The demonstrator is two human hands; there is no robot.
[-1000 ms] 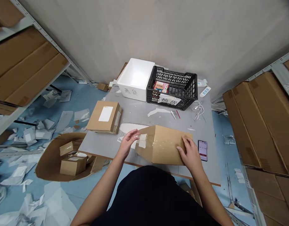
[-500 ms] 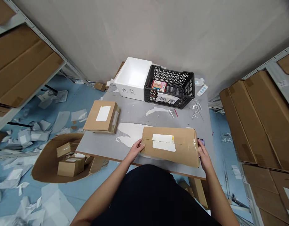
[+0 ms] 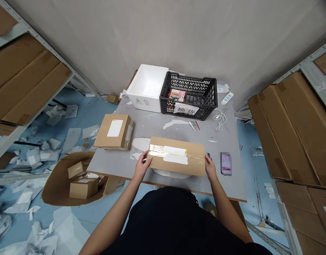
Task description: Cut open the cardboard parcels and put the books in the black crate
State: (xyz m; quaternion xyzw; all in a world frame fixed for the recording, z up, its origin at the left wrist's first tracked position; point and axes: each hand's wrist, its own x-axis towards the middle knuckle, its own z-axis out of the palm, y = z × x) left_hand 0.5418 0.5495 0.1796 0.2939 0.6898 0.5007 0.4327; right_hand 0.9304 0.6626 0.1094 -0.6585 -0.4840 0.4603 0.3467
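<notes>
A long brown cardboard box (image 3: 190,169) with a white label and clear tape along its top is held between both hands over the near part of the table. My left hand (image 3: 142,165) grips its left end, thumb on top. At the right end, my right hand (image 3: 210,168) closes on the box's edge, its fingers partly hidden. A small dark and red object (image 3: 208,155) lies just beyond that hand. Right of it is a phone (image 3: 226,163) on the grey table (image 3: 157,124). White paper shows beneath the box.
A second labelled carton (image 3: 114,131) stands at the table's left. Behind are a white foam box (image 3: 145,102) and a black plastic crate (image 3: 189,88) with small packs inside. A big open carton (image 3: 55,184) holding boxes sits on the paper-strewn floor, lower left. Shelves flank both sides.
Both hands have shifted the long box left and farther onto the table, turning it about. The phone, mostly covered before, now shows fully.
</notes>
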